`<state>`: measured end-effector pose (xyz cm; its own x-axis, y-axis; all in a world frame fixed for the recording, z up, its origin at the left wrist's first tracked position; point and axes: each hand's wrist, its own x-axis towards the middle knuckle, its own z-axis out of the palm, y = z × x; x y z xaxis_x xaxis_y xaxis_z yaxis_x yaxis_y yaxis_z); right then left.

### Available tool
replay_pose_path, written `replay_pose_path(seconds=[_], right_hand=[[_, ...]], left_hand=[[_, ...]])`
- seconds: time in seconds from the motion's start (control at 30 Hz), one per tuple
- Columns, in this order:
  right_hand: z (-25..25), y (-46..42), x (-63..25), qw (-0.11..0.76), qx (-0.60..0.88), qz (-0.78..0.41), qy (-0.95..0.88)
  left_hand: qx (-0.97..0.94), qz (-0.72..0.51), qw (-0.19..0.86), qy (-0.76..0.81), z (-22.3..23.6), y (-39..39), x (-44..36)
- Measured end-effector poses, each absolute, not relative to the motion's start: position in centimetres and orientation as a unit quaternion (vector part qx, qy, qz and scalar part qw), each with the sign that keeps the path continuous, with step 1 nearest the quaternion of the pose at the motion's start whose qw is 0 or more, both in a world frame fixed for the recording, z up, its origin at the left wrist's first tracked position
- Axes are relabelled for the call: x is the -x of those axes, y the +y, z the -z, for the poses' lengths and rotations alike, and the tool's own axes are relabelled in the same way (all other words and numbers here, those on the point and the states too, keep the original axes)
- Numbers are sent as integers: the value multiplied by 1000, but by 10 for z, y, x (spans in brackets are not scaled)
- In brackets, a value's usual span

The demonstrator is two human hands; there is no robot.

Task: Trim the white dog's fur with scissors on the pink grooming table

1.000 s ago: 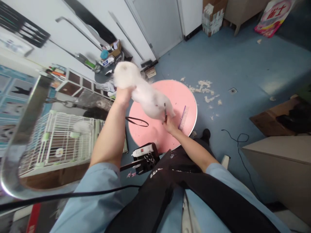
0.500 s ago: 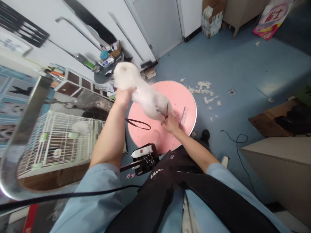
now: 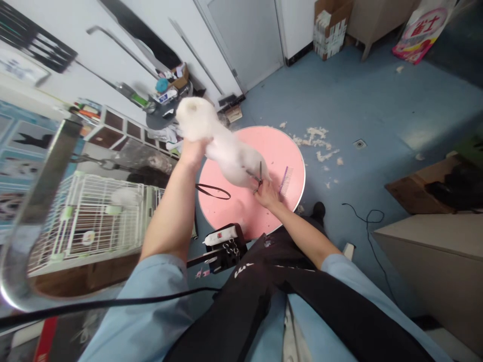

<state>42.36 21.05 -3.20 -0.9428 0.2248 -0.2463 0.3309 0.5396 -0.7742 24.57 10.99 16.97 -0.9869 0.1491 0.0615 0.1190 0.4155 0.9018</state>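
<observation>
A fluffy white dog (image 3: 226, 148) stands on a round pink table (image 3: 287, 146), its head toward the upper left. My left hand (image 3: 194, 151) grips the dog at its neck or chest, the fingers partly buried in fur. In my right hand (image 3: 267, 193) is a pair of scissors (image 3: 257, 176), blades spread apart and lying against the dog's rear end. Just right of that hand lies a comb with a purple spine (image 3: 286, 181), flat on the table. A dark strap loop (image 3: 213, 191) rests near the table's left side.
A black holder with a white clipper-like device (image 3: 221, 235) sits at the table's near edge. To the left are a white wire cage (image 3: 90, 221) and a bent metal bar (image 3: 33, 216). Clumps of cut fur (image 3: 317, 136) lie on the blue floor. A cable (image 3: 370, 226) trails at right.
The scissors have shifted slightly right, and their blades stand a little differently. My left hand and the dog are nearly where they were.
</observation>
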Motion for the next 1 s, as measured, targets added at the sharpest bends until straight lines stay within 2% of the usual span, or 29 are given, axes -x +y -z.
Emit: replay_pose_path(seconds=[0.17, 0.33, 0.47, 0.63, 0.77, 1.0], right_hand=[[31, 210, -421, 84, -165, 467, 865], [29, 212, -419, 51, -156, 458, 874], [27, 214, -418, 89, -162, 459, 869], [25, 220, -414, 31, -145, 443, 884], [28, 225, -413, 60, -146, 449, 879], [50, 241, -413, 27, -138, 485, 863]], left_hand=[[-84, -525, 18, 847, -172, 112, -248], [-80, -523, 15, 848, -173, 115, -249], [-92, -540, 19, 836, -171, 113, -247], [-76, -554, 12, 829, -166, 112, -243], [-76, -559, 9, 826, -164, 114, -243], [-99, -569, 6, 816, -165, 110, -243]])
